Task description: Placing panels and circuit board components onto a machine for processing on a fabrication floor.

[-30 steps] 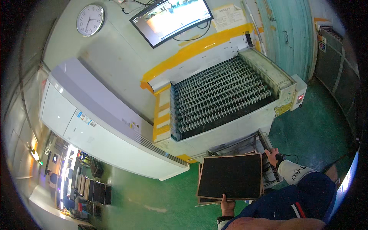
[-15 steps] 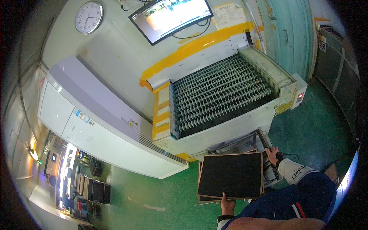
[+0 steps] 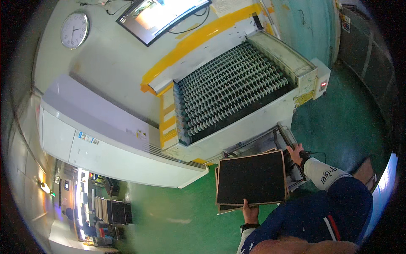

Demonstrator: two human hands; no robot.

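My left hand [image 3: 251,213] grips the near edge of a small stack of black rectangular panels [image 3: 251,178] with copper-coloured borders, its thumb lying on the top face. The panels are slightly offset from one another, and the top one hides most of those below. They lie partly over a grey metal slotted rack [image 3: 288,134] in front of the roller conveyor. My right hand [image 3: 297,154] holds the right side of this rack, fingers curled over its edge and partly hidden. A dark band with a thin cable is on the right wrist.
Beyond the rack stands a conveyor [image 3: 237,89] with rows of disc rollers. To the left is a large white air-conditioner cabinet [image 3: 114,146]. A monitor [image 3: 163,17] and a round clock [image 3: 75,30] hang on the wall. A small control box [image 3: 322,80] sits at the conveyor's right corner.
The view has shifted, so the conveyor and wall sit further up and left. Both hands keep their places on the panels and the rack, with little visible movement between them.
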